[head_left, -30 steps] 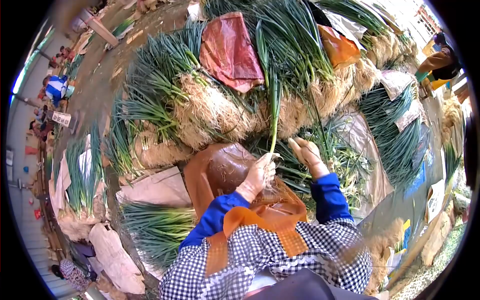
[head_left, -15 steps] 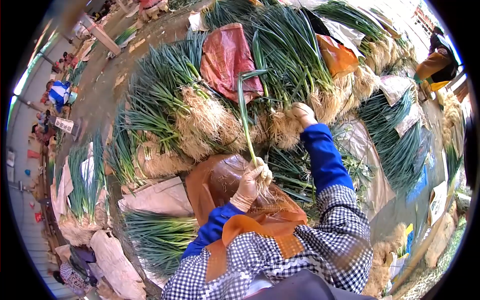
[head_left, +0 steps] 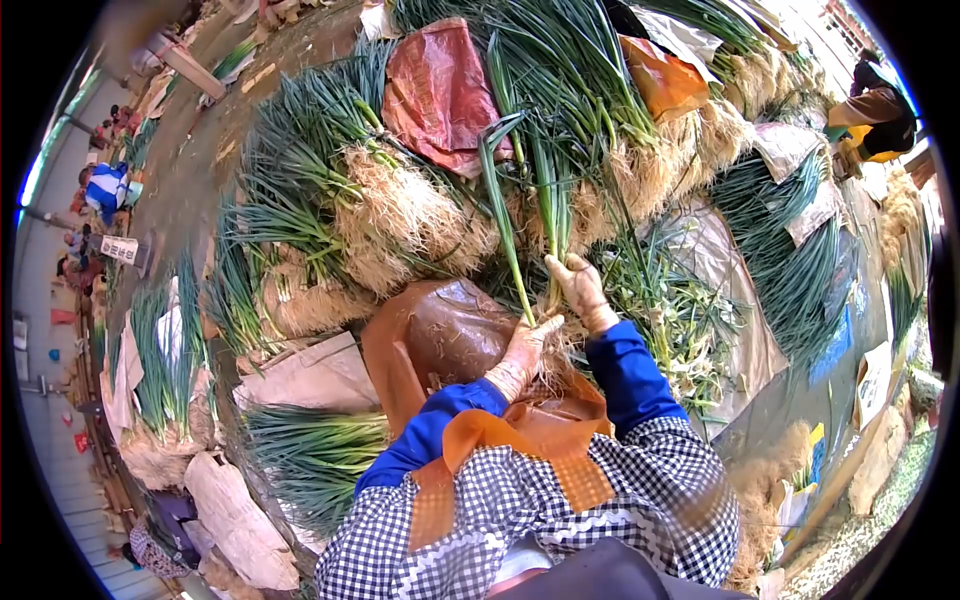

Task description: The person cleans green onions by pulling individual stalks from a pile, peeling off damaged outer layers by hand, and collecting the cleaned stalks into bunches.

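Onion stalk (head_left: 507, 245) clamped in L hand (head_left: 524, 354); R hand (head_left: 582, 290) pinching other stalks (head_left: 549, 205) nr base.

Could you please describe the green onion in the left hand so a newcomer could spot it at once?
Find the broad heap of green onions, then drop to the left hand below it. The onion there slants up leftward, its top folded rightward, unlike the straighter stalks at the right hand.
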`<state>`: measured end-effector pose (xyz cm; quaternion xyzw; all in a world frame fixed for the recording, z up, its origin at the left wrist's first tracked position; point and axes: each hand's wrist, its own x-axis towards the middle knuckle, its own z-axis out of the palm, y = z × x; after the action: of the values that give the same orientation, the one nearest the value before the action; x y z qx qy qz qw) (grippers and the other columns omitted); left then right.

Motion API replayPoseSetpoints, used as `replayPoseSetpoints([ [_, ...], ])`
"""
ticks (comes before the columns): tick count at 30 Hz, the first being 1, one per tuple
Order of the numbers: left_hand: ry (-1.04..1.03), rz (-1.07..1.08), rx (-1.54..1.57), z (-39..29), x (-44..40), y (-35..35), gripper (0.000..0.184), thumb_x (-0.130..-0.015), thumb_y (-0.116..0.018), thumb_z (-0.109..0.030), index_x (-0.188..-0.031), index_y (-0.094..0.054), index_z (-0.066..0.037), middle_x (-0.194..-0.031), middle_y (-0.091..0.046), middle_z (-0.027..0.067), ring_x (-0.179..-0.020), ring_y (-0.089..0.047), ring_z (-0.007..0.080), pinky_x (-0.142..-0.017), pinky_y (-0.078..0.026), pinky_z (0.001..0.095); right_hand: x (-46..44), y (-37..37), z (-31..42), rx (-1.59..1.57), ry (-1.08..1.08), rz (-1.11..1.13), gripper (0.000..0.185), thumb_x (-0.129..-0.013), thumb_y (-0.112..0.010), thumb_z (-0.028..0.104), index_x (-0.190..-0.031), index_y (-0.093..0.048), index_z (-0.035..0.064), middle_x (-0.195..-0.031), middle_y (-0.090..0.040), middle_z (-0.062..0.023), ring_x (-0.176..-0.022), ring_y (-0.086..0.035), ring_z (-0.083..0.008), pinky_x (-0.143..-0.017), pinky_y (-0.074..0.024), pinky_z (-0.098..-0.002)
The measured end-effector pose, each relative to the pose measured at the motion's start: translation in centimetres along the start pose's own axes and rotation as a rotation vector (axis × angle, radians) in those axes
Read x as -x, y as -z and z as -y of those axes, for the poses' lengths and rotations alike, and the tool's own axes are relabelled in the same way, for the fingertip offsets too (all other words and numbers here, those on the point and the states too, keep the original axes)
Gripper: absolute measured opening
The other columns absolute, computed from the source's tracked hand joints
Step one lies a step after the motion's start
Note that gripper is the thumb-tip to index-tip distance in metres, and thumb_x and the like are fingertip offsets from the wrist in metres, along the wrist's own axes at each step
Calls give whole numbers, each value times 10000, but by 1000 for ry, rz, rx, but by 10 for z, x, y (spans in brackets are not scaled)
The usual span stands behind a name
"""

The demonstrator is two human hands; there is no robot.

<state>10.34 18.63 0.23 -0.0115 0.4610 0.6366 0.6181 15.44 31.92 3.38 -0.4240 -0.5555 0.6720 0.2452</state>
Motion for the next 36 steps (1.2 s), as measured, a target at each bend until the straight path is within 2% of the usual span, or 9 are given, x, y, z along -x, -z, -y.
replayPoseSetpoints([
  [3,-29,60,108,-13,0,-10,325,-862,-561,-55,-1183,-521,-90,-955,-606,32,-801,-589,153,-667,-511,254,18,-4,-13,567,422,-201,145,-868,-582,98,-729,-617,76,-626,-543,24,-528,-463,-69,-461,-374,-212],
  [7,34,-13,322,-15,-9,-4,229,-900,-537,-138,-1109,-569,-51,-911,-619,35,-746,-592,121,-626,-504,229,90,33,26,250,238,188,283,-881,-561,137,-608,-524,76,-567,-473,40,-526,-389,-54,-496,-350,-194],
  [12,74,71,202,-10,-12,7,225,-892,-555,-161,-1091,-578,-59,-887,-624,43,-663,-585,137,-595,-502,236,63,74,35,487,63,-140,223,-854,-612,208,-792,-615,-6,-735,-607,-67,-688,-535,-115,-641,-447,-265],
  [18,2,7,70,-10,-11,2,337,-870,-547,-58,-1205,-513,-66,-1040,-595,43,-919,-562,153,-823,-467,291,-29,4,-3,261,-41,169,345,-829,-637,289,-992,-608,-13,-853,-647,-91,-830,-592,-161,-760,-449,-257],
  [25,-136,-62,-124,5,-19,8,282,-852,-548,-9,-1132,-518,-30,-917,-605,57,-766,-596,152,-662,-517,275,75,38,8,320,314,-152,171,-900,-545,164,-817,-619,35,-620,-523,4,-572,-467,-76,-511,-382,-226],
  [27,-49,-29,44,3,-22,12,202,-854,-563,-38,-1055,-556,-25,-824,-609,53,-637,-596,144,-555,-516,264,95,62,31,21,90,-273,197,-905,-542,165,-771,-611,38,-612,-560,-4,-575,-517,-63,-515,-409,-205],
  [29,32,58,168,-12,-10,4,217,-868,-550,-56,-1083,-561,-28,-840,-618,55,-669,-602,149,-571,-518,266,91,113,37,551,58,-371,271,-906,-531,276,-779,-614,51,-634,-615,-40,-612,-590,-137,-566,-471,-269],
  [31,69,21,189,-26,2,-10,236,-884,-533,-69,-1115,-564,-37,-877,-629,56,-717,-607,153,-595,-522,270,55,150,2,1329,-289,37,462,-863,-465,524,-930,-643,103,-816,-673,-85,-754,-628,-260,-735,-481,-336],
  [36,50,49,142,-14,-4,-3,299,-883,-544,-76,-1180,-541,-49,-1021,-617,69,-860,-605,160,-743,-510,270,19,23,-10,-114,-124,235,338,-904,-509,358,-1015,-590,48,-884,-616,-22,-761,-557,-145,-682,-446,-282],
])
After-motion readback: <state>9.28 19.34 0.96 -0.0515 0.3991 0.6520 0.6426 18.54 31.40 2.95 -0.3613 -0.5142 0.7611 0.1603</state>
